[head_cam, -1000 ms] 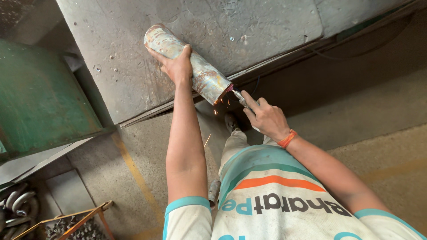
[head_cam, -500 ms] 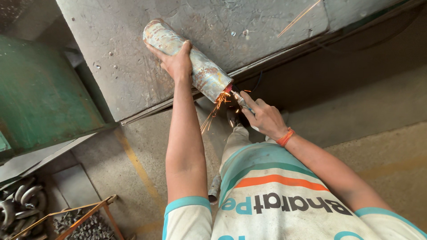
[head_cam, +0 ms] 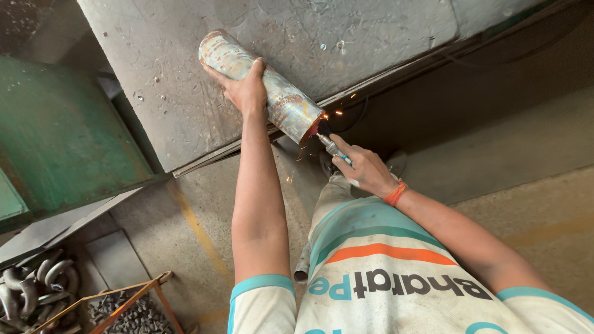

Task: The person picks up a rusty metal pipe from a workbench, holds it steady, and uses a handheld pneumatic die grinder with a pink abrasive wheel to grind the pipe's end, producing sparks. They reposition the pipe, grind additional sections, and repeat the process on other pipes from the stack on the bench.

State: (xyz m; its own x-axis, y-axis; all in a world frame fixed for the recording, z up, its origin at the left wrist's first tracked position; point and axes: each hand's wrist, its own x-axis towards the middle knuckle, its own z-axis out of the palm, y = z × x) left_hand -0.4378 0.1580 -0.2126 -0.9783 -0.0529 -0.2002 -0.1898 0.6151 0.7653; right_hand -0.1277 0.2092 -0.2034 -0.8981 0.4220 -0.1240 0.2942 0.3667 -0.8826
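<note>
- The left hand (head_cam: pixel 246 91) lies curled over a rusty metal cylinder (head_cam: pixel 263 85), pressing it onto the grey steel desk (head_cam: pixel 383 37).
- The cylinder's near end overhangs the desk edge, where orange sparks (head_cam: pixel 322 124) fly.
- The right hand (head_cam: pixel 365 170), closed tight, grips a slim grinding tool (head_cam: pixel 333 147) touching that end.
- Dark chain links (head_cam: pixel 34 284) sit on the floor, near left.

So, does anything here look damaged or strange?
The grey metal pipe on the steel table is rusty and discoloured. Sparks fly at its end, where the slim grinding tool in the right hand meets it; the left hand is bare.
</note>
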